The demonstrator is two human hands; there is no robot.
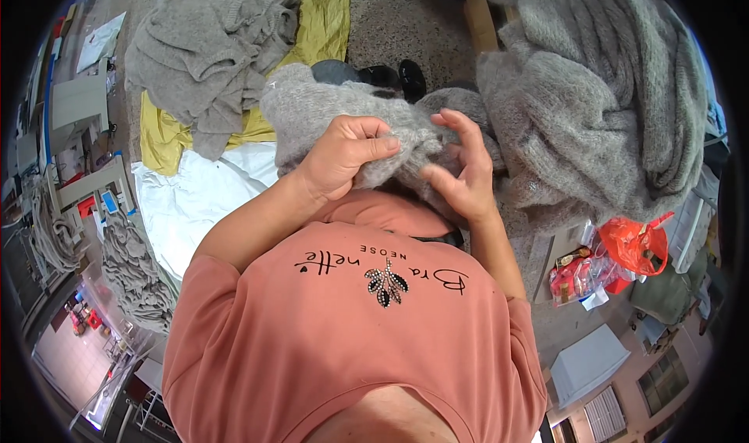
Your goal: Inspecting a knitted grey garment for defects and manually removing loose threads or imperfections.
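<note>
A bulky, fuzzy grey knit heap (597, 108) lay right of the right grip (470, 174); a crumpled grey knitted pile (211, 45), ahead-left of the left grip (341, 158). The left grip pinched a fuzzy pale-grey knitted piece (324, 104) below it; the right grip stood spread apart.

Speckled floor (398, 26), crumpled yellow sheet (326, 14) and white sheet (183, 209) spread on it, grey knit heap (211, 49) on the yellow, black shoe (412, 80) on bare floor, fuzzy knit piece (312, 111) over person's legs (335, 72).

Black lettering (443, 279) — across the salmon shirt (351, 338)
</note>
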